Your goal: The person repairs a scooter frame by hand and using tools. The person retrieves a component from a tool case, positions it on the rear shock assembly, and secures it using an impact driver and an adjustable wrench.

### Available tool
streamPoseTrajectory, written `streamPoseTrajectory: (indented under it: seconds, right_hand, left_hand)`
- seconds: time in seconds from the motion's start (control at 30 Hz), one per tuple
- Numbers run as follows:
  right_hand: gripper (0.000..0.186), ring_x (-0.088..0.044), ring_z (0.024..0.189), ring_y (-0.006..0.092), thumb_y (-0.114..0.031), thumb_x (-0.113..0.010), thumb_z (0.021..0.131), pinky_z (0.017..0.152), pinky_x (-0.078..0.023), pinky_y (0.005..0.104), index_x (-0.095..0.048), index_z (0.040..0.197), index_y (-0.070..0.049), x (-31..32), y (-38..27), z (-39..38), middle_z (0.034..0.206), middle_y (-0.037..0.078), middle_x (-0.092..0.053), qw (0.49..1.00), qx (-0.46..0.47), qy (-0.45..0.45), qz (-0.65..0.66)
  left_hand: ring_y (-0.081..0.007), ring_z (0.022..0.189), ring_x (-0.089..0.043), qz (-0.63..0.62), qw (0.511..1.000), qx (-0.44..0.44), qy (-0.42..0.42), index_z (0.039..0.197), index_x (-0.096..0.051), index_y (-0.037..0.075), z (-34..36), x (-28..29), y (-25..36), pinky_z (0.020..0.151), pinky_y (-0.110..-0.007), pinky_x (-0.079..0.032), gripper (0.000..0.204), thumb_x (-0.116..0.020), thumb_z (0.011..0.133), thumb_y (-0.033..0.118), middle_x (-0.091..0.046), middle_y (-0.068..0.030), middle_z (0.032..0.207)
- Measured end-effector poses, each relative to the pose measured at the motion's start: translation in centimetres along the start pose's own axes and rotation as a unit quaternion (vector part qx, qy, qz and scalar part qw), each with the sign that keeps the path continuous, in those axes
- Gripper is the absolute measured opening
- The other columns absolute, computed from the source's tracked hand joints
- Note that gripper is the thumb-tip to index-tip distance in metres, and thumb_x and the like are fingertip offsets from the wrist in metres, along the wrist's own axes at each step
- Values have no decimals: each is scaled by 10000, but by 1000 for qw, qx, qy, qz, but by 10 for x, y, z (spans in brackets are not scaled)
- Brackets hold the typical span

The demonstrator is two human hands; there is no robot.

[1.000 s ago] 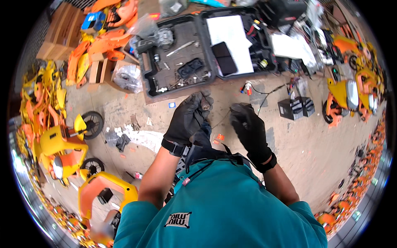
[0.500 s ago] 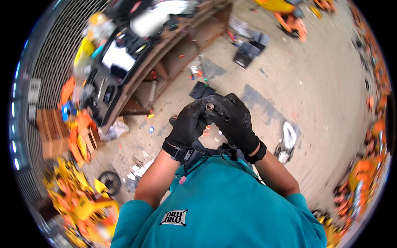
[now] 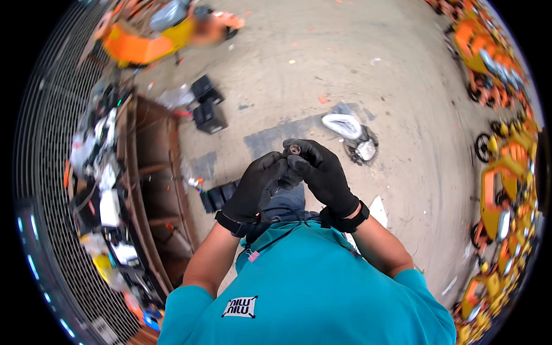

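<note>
Both of my hands wear black gloves and meet in front of my body, above the floor. My right hand (image 3: 326, 178) pinches a small round metal piece (image 3: 295, 149) with a hollow end facing up, between thumb and forefinger. My left hand (image 3: 253, 184) is closed right beside it, its fingertips against the right hand's fingers. Whatever the left fingers hold, if anything, is hidden by the gloves. The exact kind of the metal piece is too small to tell.
A brown open-shelved workbench (image 3: 164, 190) heaped with parts stands at the left. Black boxes (image 3: 208, 115) lie beyond it. A white ring-shaped object (image 3: 343, 125) rests on the floor ahead. Yellow-orange scooters (image 3: 497, 195) line the right side; another vehicle (image 3: 144, 46) is at the far left.
My body has turned to the right, so the workbench now lies along the left and the scooters show more fully. Both hands stay together, with the metal piece still in the right fingers.
</note>
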State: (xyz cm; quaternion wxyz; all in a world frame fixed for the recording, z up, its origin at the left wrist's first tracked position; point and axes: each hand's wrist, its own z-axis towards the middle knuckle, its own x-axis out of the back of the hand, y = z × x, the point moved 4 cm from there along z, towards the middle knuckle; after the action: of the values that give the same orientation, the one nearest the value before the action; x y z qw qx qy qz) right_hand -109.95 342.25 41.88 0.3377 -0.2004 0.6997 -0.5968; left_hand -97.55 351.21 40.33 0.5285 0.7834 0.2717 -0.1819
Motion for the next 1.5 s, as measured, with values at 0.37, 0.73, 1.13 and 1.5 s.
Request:
streamPoseTrajectory:
  seconds: [0.37, 0.73, 1.13, 1.5]
  right_hand:
    - [381, -620, 812, 133, -31, -651, 866, 742, -511, 286, -615, 1245, -26, 209, -78, -24, 948, 70, -654, 956, 72, 253, -132]
    - [352, -576, 1017, 310, -59, -656, 844, 867, -472, 402, -655, 1195, -89, 430, -88, -159, 1053, 115, -654, 794, 208, 504, -269]
    - [544, -648, 980, 287, 23, -694, 784, 835, -515, 375, -525, 1297, -49, 629, -152, -321, 1047, 139, -636, 736, 163, 594, -282]
    - [220, -622, 745, 229, -84, -646, 858, 748, -431, 369, -633, 1071, -31, 837, -139, -446, 893, 110, -669, 722, 130, 659, -165]
  left_hand:
    - [-57, 797, -596, 304, 941, 1, -151, 1134, -619, -27, 198, -176, -5, 687, -224, -476, 246, -611, 948, 134, -675, -53, 935]
    - [-125, 852, -622, 465, 835, -159, -246, 1243, -522, -48, 316, -399, -128, 776, -267, -504, 381, -621, 879, 2, -655, -118, 1006]
    - [-194, 809, -639, 499, 694, -251, -454, 1123, -600, 12, 354, -674, -252, 669, -296, -524, 316, -718, 832, 40, -570, -120, 970]
    - [-175, 847, -640, 440, 665, -194, -572, 1059, -624, 1, 430, -896, -410, 725, -281, -524, 293, -728, 785, 6, -612, -90, 984]
